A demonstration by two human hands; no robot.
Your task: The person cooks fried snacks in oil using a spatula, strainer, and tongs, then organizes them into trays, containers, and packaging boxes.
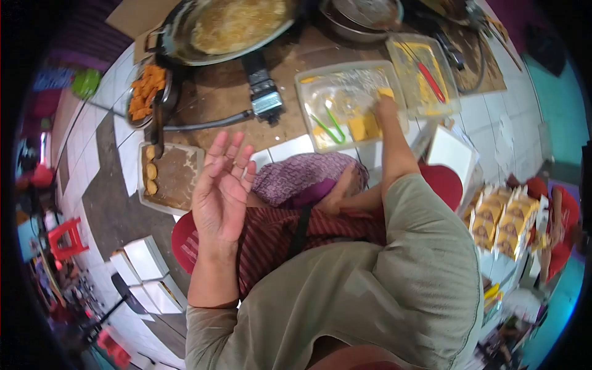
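Grey-green T-shirt (345, 296) fills the near view; left hand (225, 194) is raised, fingers loosely spread; right hand (387, 109) meets a small yellow piece (385, 92) inside the translucent plastic container (333, 90), grip unclear, near green tongs (336, 126)

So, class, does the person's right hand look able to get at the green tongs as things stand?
Probably yes: the right hand reaches into the same plastic container as the green tongs, which lie uncovered. A yellow block sits roughly between, so the hand may need to pass over it.
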